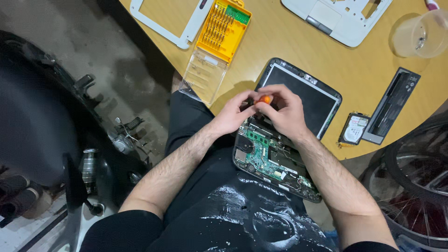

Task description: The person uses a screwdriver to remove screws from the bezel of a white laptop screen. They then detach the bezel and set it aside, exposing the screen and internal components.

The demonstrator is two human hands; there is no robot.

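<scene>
**Both hands on an orange screwdriver over the opened laptop**

Orange screwdriver (264,99) pinched at its handle between right hand (285,112) and left hand (232,115) — fingers of both closed narrow round it, shaft hidden beneath, apparently pointing down into the laptop (275,161) near its hinge edge. Right hand over the handle, left steadying from the side. Laptop's long axis slanting from table (280,39) edge down onto the lap, green board exposed, dark screen (308,95) lying flat just beyond the knuckles. Open room to the right — drive (354,129) and battery (391,106) well apart; yellow bit case (223,29) off to the upper left.
</scene>
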